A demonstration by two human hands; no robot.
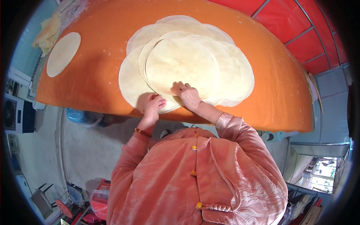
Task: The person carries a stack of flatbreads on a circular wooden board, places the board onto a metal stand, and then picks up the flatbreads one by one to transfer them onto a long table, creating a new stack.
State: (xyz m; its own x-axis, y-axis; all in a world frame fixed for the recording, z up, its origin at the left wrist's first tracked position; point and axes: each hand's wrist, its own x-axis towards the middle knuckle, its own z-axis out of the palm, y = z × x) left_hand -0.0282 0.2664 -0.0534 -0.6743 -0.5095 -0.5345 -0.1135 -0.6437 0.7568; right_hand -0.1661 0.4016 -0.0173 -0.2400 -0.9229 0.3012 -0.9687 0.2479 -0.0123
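Several thin round flatbreads (pixel 182 64) lie overlapping on an orange cloth-covered table (pixel 270 92). My left hand (pixel 154 104) is at the near left edge of the pile, its fingers curled close together over the lower sheets; whether they pinch an edge is not plain. To the right, my right hand (pixel 189 94) rests on the near part of the top flatbread, fingers bent, and what lies under the fingertips is hidden. A single flatbread (pixel 63 54) lies apart at the table's far left.
Crumpled flatbread pieces (pixel 48 35) and clear plastic (pixel 71 12) are at the table's back left corner. A blue plastic bag (pixel 83 116) sits below the near left edge. Red panels (pixel 284 26) run behind the table.
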